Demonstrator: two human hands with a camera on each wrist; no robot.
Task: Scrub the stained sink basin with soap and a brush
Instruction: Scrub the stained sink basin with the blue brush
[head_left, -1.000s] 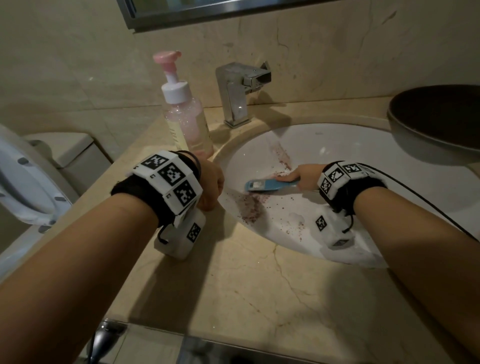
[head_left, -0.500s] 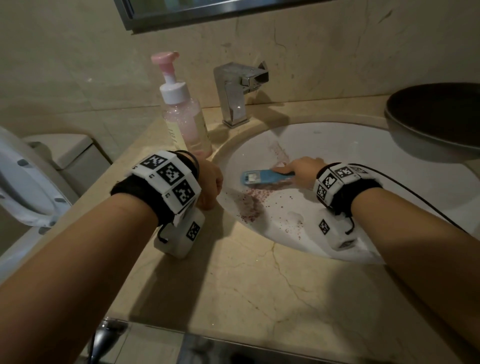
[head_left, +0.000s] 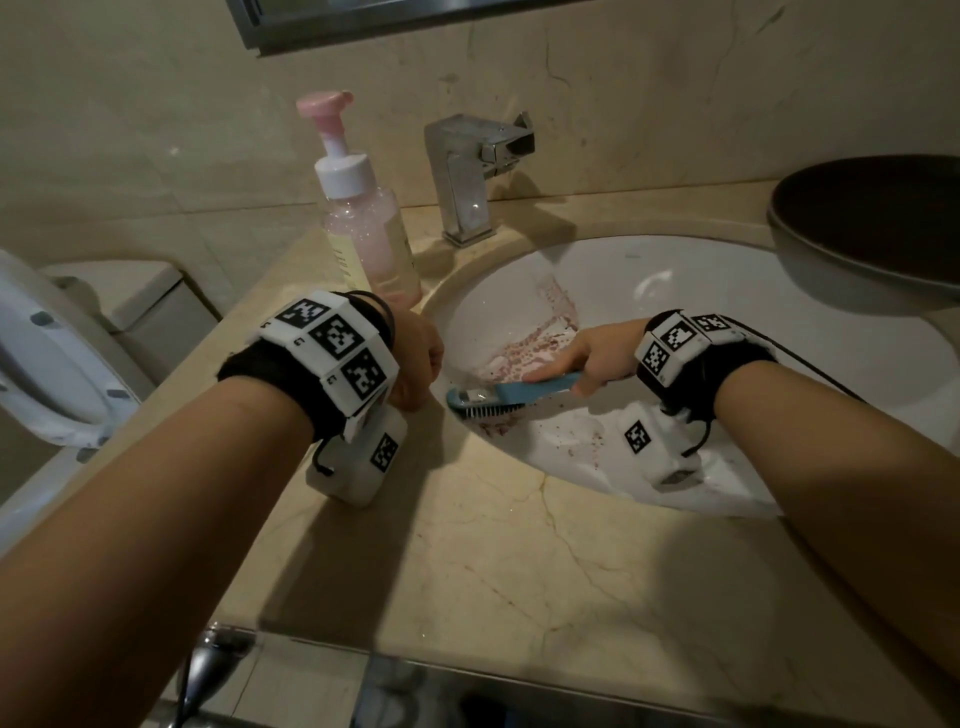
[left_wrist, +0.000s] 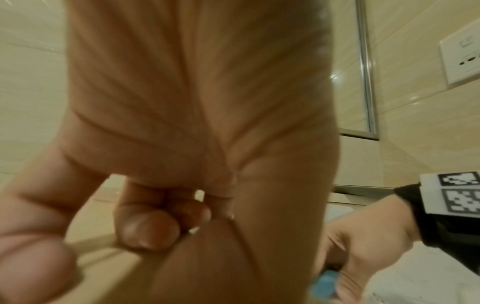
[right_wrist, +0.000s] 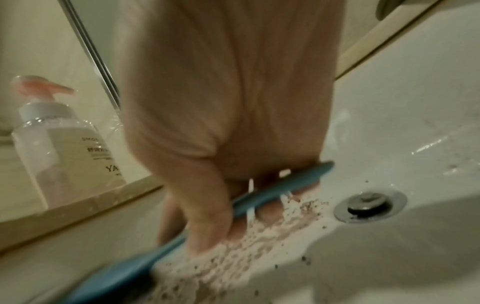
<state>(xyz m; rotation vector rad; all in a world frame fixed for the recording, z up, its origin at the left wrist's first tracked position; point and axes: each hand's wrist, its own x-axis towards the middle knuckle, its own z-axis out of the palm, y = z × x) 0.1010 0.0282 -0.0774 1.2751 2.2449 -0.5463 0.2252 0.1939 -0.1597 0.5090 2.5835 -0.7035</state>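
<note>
The white sink basin (head_left: 675, 280) carries reddish specks and pinkish foam (head_left: 524, 345) on its left slope. My right hand (head_left: 592, 358) grips the handle of a blue brush (head_left: 511, 395), forefinger laid along it, bristles down against the basin's left wall. In the right wrist view the brush (right_wrist: 259, 199) crosses under my curled fingers (right_wrist: 207, 218) above the foam (right_wrist: 233, 246). My left hand (head_left: 415, 358) rests on the counter edge beside the basin; in the left wrist view its fingers (left_wrist: 148, 226) are curled and hold nothing. A pink-pump soap bottle (head_left: 363, 223) stands behind it.
A chrome tap (head_left: 467, 176) stands at the basin's back left. The drain plug (right_wrist: 369, 205) sits in the basin floor. A dark bowl (head_left: 878, 228) sits on the beige marble counter (head_left: 519, 561) at the right. A toilet (head_left: 47, 374) stands at the left.
My right hand has drawn the brush down and toward me along the basin's left wall, spreading the reddish stain into foam. My left hand has stayed on the counter edge.
</note>
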